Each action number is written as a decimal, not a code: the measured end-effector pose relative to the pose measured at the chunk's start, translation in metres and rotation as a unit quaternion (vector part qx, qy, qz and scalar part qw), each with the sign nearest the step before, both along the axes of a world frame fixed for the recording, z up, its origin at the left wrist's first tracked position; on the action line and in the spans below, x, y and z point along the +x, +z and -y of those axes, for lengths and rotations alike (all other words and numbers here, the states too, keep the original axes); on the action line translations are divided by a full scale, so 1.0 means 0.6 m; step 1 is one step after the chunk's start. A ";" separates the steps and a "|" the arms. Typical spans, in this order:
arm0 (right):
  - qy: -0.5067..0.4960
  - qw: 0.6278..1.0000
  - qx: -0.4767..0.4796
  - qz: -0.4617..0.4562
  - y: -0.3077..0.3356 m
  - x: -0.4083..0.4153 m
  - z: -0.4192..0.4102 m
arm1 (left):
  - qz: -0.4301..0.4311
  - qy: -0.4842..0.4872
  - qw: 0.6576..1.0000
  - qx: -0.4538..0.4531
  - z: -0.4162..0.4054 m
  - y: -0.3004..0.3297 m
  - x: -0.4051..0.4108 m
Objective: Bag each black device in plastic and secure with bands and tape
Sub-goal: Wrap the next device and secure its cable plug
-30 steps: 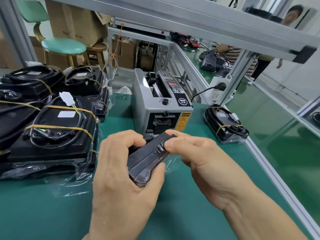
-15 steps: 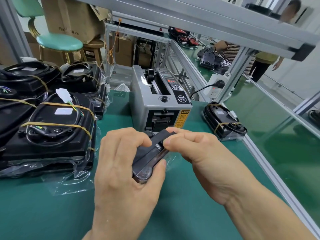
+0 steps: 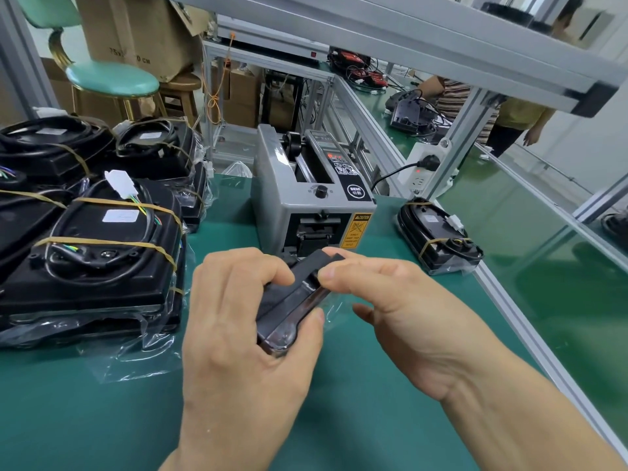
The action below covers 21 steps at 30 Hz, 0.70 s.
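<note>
Since a second before, the small black device [image 3: 289, 304], wrapped in clear plastic, was tilted more upright and stayed above the green counter [image 3: 102, 419], just before the tape machine [image 3: 312, 205]. The left hand [image 3: 244, 334] held it with curled fingers, while the right hand [image 3: 401, 311] pinched its upper end, probably pressing tape onto the plastic.

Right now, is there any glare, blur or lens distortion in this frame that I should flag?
Head view: sharp overall; wide-angle lens bends the frame beam and table edge; glare on plastic beside the left hand; right hand and small black device evenly lit.
</note>
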State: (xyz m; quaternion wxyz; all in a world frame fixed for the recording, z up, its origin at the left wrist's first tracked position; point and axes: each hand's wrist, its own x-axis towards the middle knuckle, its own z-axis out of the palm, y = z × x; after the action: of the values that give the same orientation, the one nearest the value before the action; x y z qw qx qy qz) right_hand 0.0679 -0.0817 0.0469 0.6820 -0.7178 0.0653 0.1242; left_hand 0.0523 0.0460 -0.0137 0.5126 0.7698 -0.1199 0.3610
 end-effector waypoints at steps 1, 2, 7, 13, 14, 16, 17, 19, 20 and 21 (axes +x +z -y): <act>-0.001 1.000 -0.001 0.000 0.000 0.001 -0.001 | 0.000 -0.003 1.000 0.000 0.000 0.001 0.000; -0.003 1.000 0.001 -0.001 0.000 0.001 -0.002 | 0.000 -0.003 1.000 0.003 0.000 0.001 0.000; -0.005 0.999 0.032 -0.015 0.000 -0.002 -0.003 | 0.000 0.007 1.000 0.008 0.000 0.000 0.000; 0.011 0.999 0.033 -0.018 0.004 -0.001 0.000 | 0.003 0.015 1.000 0.016 -0.001 0.000 -0.001; 0.013 0.999 0.034 -0.017 0.004 -0.001 0.002 | 0.003 0.017 1.000 0.015 -0.002 0.000 0.000; 0.024 0.999 0.027 -0.009 0.006 0.001 0.005 | 0.001 0.015 1.000 0.009 -0.001 0.000 -0.001; 0.030 0.999 0.023 -0.005 0.007 0.001 0.006 | -0.001 0.013 1.000 0.005 0.000 0.000 -0.002; 0.039 0.999 0.013 0.001 0.007 0.003 0.006 | -0.006 0.015 1.000 -0.003 0.001 0.001 -0.002; 0.041 0.999 0.010 0.003 0.006 0.004 0.006 | -0.008 0.017 1.000 -0.008 0.001 0.001 -0.002; 0.043 0.999 0.006 0.004 0.005 0.005 0.007 | -0.010 0.017 1.000 -0.011 0.001 0.001 -0.002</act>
State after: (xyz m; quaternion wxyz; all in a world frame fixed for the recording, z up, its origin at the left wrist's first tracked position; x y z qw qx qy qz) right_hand 0.0707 -0.0858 0.0496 0.6804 -0.7165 0.0308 0.1509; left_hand 0.0511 0.0452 -0.0130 0.5160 0.7695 -0.0973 0.3635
